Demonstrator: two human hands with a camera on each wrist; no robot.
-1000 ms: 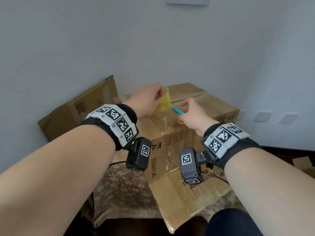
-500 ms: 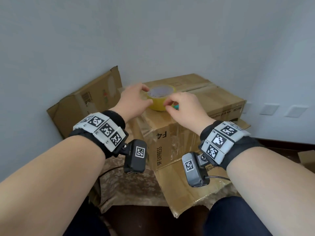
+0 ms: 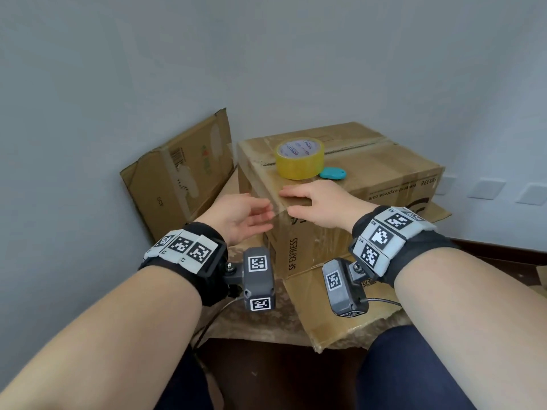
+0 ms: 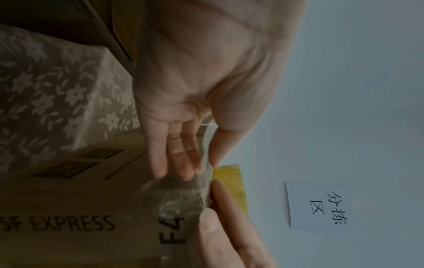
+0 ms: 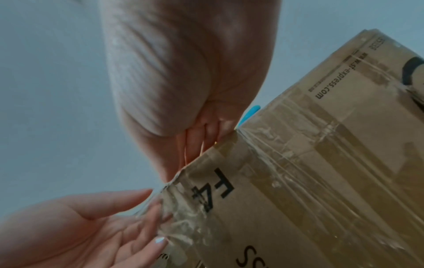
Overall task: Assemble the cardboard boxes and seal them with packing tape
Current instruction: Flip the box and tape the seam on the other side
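A sealed brown cardboard box [image 3: 384, 179] marked SF EXPRESS stands on the table. On its top sit a yellow packing tape roll [image 3: 299, 158] and a small teal cutter [image 3: 333, 174]; neither hand touches them. My left hand [image 3: 262, 216] is open, its straight fingers [image 4: 179, 159] against crinkled clear tape [image 5: 183, 217] at the box's near left corner. My right hand [image 3: 296, 198] lies flat, palm down, on the top edge above that corner. The left wrist view shows the roll [image 4: 231, 188] just beyond my thumb.
A flattened cardboard box [image 3: 177, 179] leans on the wall at the left. A flat cardboard sheet [image 3: 340, 315] lies under the box on a floral tablecloth [image 3: 236, 321]. Wall sockets [image 3: 485, 189] are at the right. A paper sign [image 4: 321, 206] hangs on the wall.
Both hands let go of the tape roll and the teal cutter, left them on the box top, and drew back to the near corner. The left hand dropped to the box's side.
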